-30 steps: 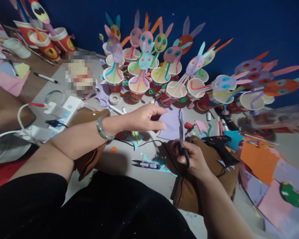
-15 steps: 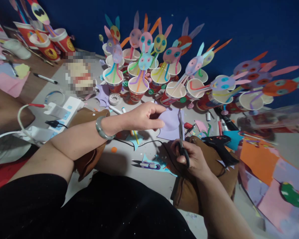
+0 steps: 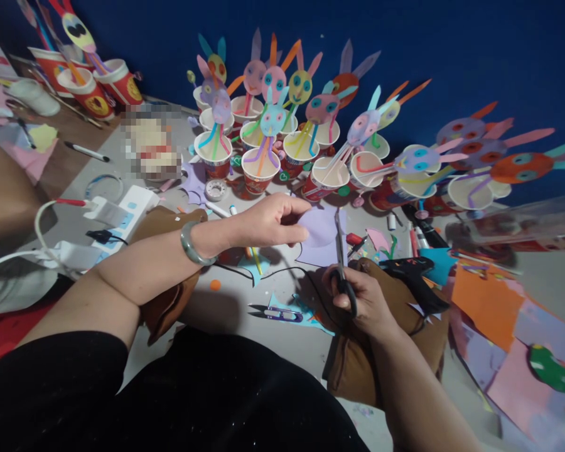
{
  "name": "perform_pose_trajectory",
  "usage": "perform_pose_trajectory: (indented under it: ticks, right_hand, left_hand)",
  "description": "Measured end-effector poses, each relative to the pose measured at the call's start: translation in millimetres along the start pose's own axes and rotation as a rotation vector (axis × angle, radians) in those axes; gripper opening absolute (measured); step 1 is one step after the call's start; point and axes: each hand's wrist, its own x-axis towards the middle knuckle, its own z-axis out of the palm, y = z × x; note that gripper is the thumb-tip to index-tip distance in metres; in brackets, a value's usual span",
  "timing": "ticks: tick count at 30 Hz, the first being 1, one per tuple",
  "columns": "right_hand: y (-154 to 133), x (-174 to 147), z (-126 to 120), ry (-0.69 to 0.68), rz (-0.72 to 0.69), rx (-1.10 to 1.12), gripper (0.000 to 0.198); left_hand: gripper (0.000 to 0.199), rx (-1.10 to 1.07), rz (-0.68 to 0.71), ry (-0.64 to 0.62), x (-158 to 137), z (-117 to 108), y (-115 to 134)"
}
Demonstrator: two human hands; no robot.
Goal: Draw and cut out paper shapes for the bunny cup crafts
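A piece of purple paper [image 3: 319, 227] is held up over the middle of the littered table [image 3: 258, 333], its outline rounded on one side, with squarer purple corners showing around it; whether the two are joined I cannot tell. The left hand [image 3: 277, 223] pinches the paper's left edge between thumb and fingers, thumb on the near side, the other fingers bent behind it; a greenish bangle [image 3: 194, 245] circles that wrist. At the paper's right side the right hand [image 3: 361, 298] is closed around the black handles of the scissors [image 3: 340, 254], whose blades point away from the person and lie along the paper; whether they are parted is hard to tell. Nearer the person than the paper lie thread snips [image 3: 279, 313], and to its near left a small orange disc [image 3: 215, 285]. Right of the paper rests a black glue gun [image 3: 412, 269], and farther right an orange sheet [image 3: 487, 301]. Beyond the paper stand paper cups [image 3: 260, 176] bearing eared paper figures [image 3: 274, 118]. Left of it, past the forearm, sits a white power strip [image 3: 141, 201].
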Motion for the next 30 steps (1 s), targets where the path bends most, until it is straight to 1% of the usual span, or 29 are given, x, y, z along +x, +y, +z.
perform_pose_trajectory:
  ticks: [8,13,19,23,25,27,30]
  right_hand:
    - [-1.6,0.2,0.8,-0.009,0.016,-0.002,0.066]
    - [2.4,-0.7,-0.1,0.003,0.008,0.022,0.064]
    - [7.2,-0.2,-0.7,0.086,-0.040,0.010,0.063]
    - [9.4,-0.1,0.7,0.156,-0.113,-0.007,0.055]
    - [10.9,-0.5,1.5,0.168,-0.138,-0.029,0.052]
    - [13.3,-0.7,2.0,0.164,-0.145,-0.071,0.049]
    - [17.7,-0.1,2.4,0.153,-0.158,-0.136,0.048]
  left_hand:
    - [0.003,-0.004,-0.002,0.017,0.5,-0.4,0.0]
    - [0.007,0.003,0.000,0.035,0.6,-0.1,-0.6]
    - [0.010,0.035,-0.030,0.055,1.2,-2.5,3.1]
    - [0.011,0.080,-0.032,0.075,2.4,-6.6,4.3]
    - [0.014,0.112,-0.038,0.077,3.7,-9.1,2.4]
    - [0.017,0.157,-0.046,0.048,4.9,-12.2,-0.7]
    - [0.021,0.210,-0.085,-0.094,5.1,-18.4,-4.9]
